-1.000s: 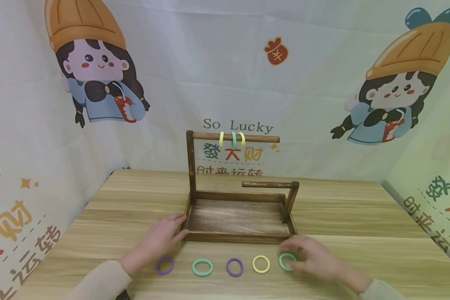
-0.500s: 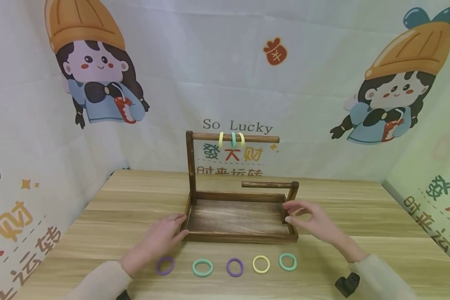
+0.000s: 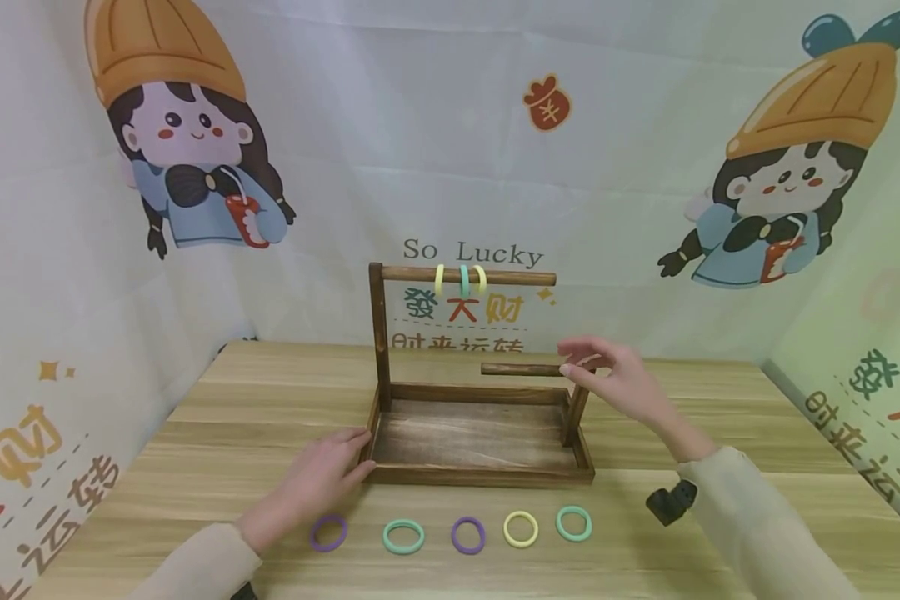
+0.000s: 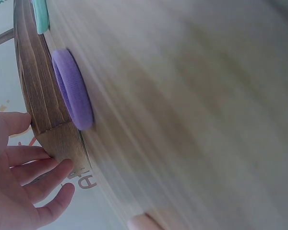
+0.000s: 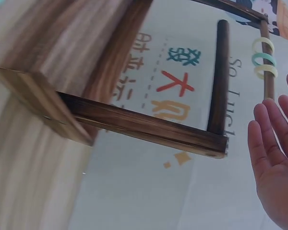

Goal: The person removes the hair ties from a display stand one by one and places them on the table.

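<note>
A dark wooden stand [image 3: 480, 476] has a shallow tray base, a tall post with a long upper bar [image 3: 521, 277] and a short post with a lower bar [image 3: 517, 369]. My left hand [image 3: 318, 475] rests against the tray's left end, thumb near the front corner. My right hand [image 3: 622, 379] is raised beside the right end of the lower bar, fingers extended and nothing held in the right wrist view. Three hair ties hang on the upper bar: yellow, mint [image 3: 464, 281] and yellow. The lower bar carries none.
Several hair ties lie in a row before the tray: purple [image 3: 329, 532], mint [image 3: 403, 537], purple [image 3: 468, 535], yellow [image 3: 521, 529] and mint [image 3: 573, 523]. A printed cloth backdrop [image 3: 390, 125] stands behind the wooden table [image 3: 682, 417].
My right hand has left the rightmost mint hair tie and risen past the short post to the lower bar's height. The left hand and the hair ties have stayed in place.
</note>
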A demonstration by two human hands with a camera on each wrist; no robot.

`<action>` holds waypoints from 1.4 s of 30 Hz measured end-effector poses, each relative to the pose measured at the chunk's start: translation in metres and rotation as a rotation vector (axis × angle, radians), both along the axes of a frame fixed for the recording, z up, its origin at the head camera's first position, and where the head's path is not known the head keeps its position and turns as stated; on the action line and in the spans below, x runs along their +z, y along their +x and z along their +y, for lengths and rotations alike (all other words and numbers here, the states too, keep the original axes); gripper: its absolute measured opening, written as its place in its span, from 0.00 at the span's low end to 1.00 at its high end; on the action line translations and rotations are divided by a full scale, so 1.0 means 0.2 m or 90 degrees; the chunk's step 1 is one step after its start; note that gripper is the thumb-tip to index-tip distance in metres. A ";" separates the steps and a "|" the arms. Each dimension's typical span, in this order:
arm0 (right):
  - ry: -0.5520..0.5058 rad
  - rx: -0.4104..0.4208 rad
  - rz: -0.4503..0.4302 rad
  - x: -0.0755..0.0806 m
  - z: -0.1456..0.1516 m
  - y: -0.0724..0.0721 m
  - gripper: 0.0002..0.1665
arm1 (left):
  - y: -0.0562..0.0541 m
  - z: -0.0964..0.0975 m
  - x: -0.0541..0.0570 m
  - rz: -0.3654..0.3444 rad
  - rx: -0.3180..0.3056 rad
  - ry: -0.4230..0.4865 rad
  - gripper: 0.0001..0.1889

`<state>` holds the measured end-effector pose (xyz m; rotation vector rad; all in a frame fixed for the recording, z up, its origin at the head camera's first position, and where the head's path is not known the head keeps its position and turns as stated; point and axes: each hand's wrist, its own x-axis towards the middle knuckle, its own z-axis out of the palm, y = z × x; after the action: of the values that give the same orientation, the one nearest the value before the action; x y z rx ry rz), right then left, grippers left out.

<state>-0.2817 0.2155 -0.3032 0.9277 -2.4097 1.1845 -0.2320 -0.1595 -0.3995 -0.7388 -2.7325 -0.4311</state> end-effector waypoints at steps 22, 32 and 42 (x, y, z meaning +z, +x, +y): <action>-0.038 -0.042 0.053 0.28 -0.18 -0.23 0.24 | 0.00 0.00 0.00 -0.016 0.003 -0.009 0.22; 0.049 -0.052 0.072 0.33 -0.28 -0.30 0.28 | -0.01 0.00 -0.01 -0.014 0.005 -0.005 0.22; 0.109 -0.049 0.062 0.35 -0.37 -0.35 0.30 | -0.01 0.00 -0.01 -0.015 0.011 -0.003 0.23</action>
<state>-0.3509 0.1410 -0.2331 0.9106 -2.4734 0.8961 -0.2331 -0.1602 -0.4013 -0.7158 -2.7600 -0.4334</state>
